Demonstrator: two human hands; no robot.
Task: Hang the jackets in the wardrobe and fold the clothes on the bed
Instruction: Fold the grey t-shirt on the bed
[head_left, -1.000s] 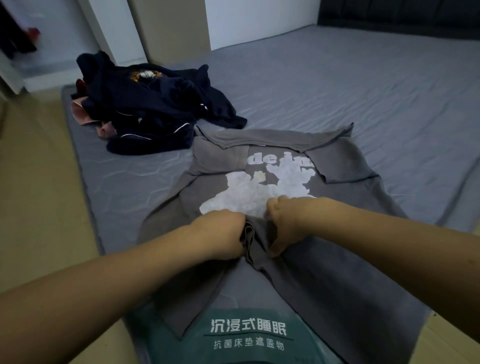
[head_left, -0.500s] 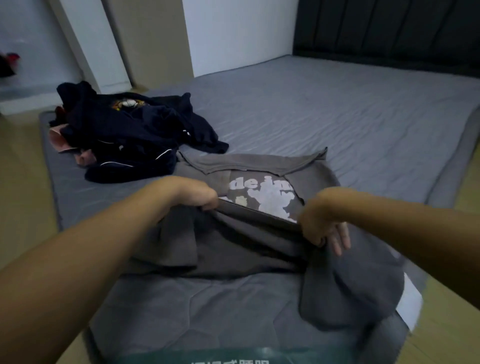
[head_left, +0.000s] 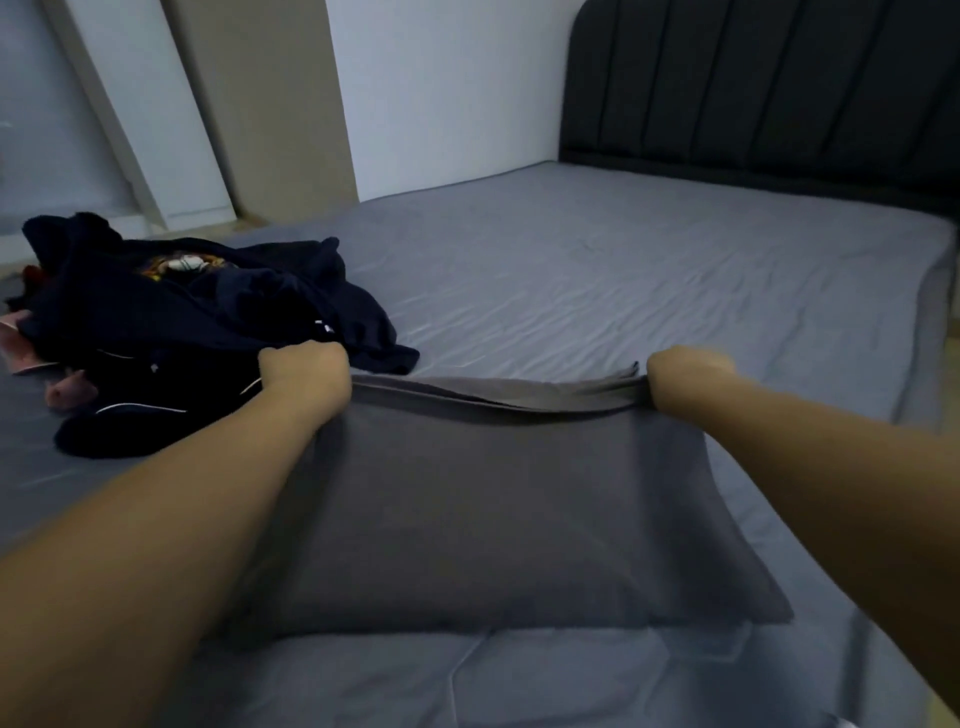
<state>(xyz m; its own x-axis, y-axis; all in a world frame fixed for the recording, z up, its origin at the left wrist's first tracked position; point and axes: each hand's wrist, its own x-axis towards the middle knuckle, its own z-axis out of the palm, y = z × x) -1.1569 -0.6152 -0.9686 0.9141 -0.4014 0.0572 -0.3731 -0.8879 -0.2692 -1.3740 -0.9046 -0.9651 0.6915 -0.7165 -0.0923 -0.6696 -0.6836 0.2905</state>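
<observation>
A grey t-shirt (head_left: 483, 499) lies on the bed (head_left: 623, 270), folded over on itself so its plain side faces up and the white print is hidden. My left hand (head_left: 304, 371) grips the shirt's far left corner, fingers curled round the cloth. At the far right corner my right hand (head_left: 685, 371) grips the same folded edge. Both hands sit at the far end of the fold, arms stretched forward. A heap of dark navy clothes (head_left: 171, 322) lies to the left, close to my left hand.
Pink cloth (head_left: 21, 338) pokes out under the navy heap at the left edge. A dark padded headboard (head_left: 753, 88) stands at the back right. White and beige wall panels (head_left: 270, 104) rise behind the bed. The mattress stretches wide beyond the shirt.
Both hands carried the shirt's near hem away from me and spread apart, folding the shirt over itself. The white print is now covered. The view tilted up toward the headboard.
</observation>
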